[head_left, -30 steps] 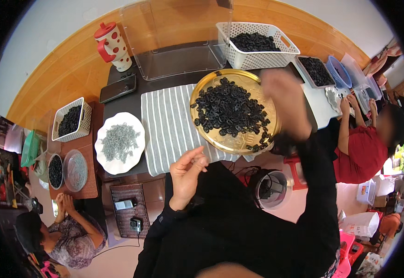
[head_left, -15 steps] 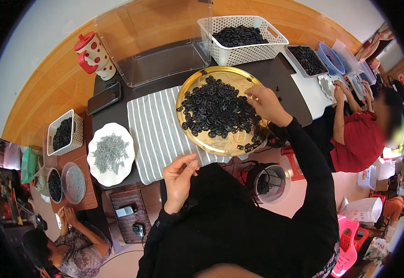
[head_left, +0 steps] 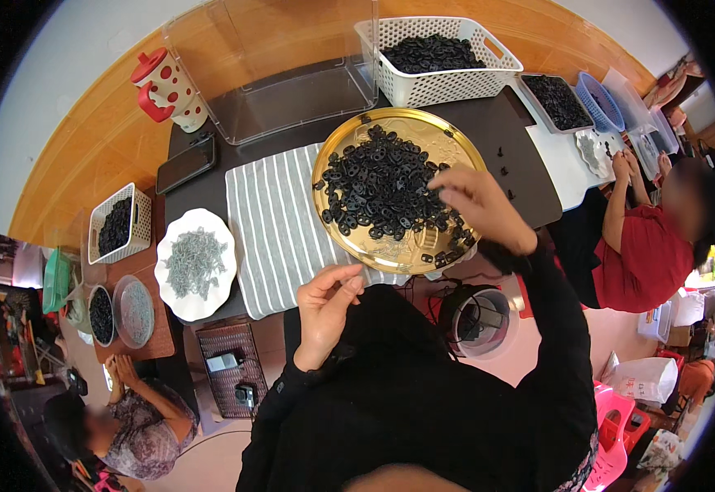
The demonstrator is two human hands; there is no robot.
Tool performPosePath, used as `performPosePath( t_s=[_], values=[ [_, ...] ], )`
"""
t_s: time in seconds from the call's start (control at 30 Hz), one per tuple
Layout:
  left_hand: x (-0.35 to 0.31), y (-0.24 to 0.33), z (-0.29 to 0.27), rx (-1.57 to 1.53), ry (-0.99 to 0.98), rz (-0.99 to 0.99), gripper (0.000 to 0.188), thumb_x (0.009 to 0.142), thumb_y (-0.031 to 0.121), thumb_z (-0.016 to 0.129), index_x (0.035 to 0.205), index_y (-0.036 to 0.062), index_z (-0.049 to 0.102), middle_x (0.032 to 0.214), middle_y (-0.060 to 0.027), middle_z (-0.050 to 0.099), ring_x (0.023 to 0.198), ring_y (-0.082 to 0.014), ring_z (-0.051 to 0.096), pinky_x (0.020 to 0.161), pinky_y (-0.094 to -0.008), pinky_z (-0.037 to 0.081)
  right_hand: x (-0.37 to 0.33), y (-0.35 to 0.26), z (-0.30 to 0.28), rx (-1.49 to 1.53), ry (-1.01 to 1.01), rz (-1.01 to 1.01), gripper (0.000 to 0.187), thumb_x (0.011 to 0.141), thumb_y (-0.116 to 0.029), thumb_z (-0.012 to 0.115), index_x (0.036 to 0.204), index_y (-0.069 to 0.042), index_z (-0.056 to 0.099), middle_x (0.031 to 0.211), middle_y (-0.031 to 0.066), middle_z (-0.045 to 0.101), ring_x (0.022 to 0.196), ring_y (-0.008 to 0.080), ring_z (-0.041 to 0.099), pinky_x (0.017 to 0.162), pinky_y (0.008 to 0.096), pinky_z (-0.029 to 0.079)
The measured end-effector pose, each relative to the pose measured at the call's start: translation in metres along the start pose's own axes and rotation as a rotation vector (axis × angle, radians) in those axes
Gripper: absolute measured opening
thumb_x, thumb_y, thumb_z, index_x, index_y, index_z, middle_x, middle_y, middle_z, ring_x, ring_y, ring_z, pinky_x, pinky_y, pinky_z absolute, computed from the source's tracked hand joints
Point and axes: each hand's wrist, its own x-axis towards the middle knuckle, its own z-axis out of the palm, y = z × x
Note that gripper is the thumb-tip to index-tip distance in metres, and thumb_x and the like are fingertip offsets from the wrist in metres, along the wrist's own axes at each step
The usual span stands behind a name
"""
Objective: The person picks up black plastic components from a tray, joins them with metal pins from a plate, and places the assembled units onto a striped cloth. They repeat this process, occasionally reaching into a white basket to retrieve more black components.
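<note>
At far left, a small white basket (head_left: 115,228) holds black parts; below it sit a dark bowl (head_left: 100,315) of black parts and a grey bowl (head_left: 134,311). A white plate (head_left: 196,264) in the left centre carries a heap of grey metal pieces. A red-dotted jug (head_left: 167,88) stands upper left, with a phone (head_left: 186,164) below it on the dark worktop (head_left: 529,176). A clear tub (head_left: 292,78) at top centre shows nothing inside. A striped cloth (head_left: 275,225) lies between the plate and the gold tray (head_left: 461,148).

The gold tray, centre frame, holds a pile of black parts (head_left: 378,184); its lower rim overhangs the worktop edge. The left hand (head_left: 328,312) is raised below the tray, off the worktop, fingers loosely curled with fingertips drawn together; whether they hold a part cannot be told. The right hand (head_left: 480,205) is over the tray's right side, fingertips pinched narrow at the pile.

A large white basket (head_left: 456,82) of black parts sits at top, touching the tray's upper rim. At right, a shallow tray (head_left: 556,100) holds more black parts, beside a blue basket (head_left: 602,100). Bare worktop lies right of the gold tray.
</note>
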Motion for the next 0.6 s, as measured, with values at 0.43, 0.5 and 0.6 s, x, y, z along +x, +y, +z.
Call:
performPosePath(
  t_s=[0.43,0.5,0.6],
  values=[
    [-0.009,-0.002,0.012,-0.127,0.049,0.104,0.028,0.084,-0.005,0.067,0.112,-0.0014,0.068,0.090,-0.0052,0.060,0.075,-0.0105,0.057,0.064,-0.0218,0.048,-0.062,-0.060,0.159,1.025,0.397,-0.036,0.013,0.089,0.007,0.059,0.099,0.004,0.066,0.100,0.0080,0.063,0.083,0.0110,0.060,0.070,0.0229,0.049],
    [-0.011,-0.002,0.010,-0.143,0.058,0.099,0.025,0.085,-0.006,0.066,0.110,-0.0016,0.069,0.089,-0.0055,0.060,0.075,-0.0108,0.057,0.064,-0.0221,0.047,-0.061,-0.063,0.157,0.958,0.386,-0.045,0.013,0.088,0.007,0.060,0.098,0.003,0.067,0.097,0.0083,0.063,0.082,0.0118,0.060,0.069,0.0234,0.048],
    [-0.010,0.004,0.001,-0.024,0.091,0.079,0.018,0.086,-0.005,0.065,0.103,-0.0024,0.070,0.085,-0.0054,0.061,0.073,-0.0106,0.056,0.064,-0.0214,0.045,-0.059,-0.054,0.142,0.682,0.300,-0.096,0.012,0.086,0.007,0.062,0.096,0.003,0.068,0.092,0.0089,0.064,0.079,0.0138,0.061,0.067,0.0245,0.047]
  ],
)
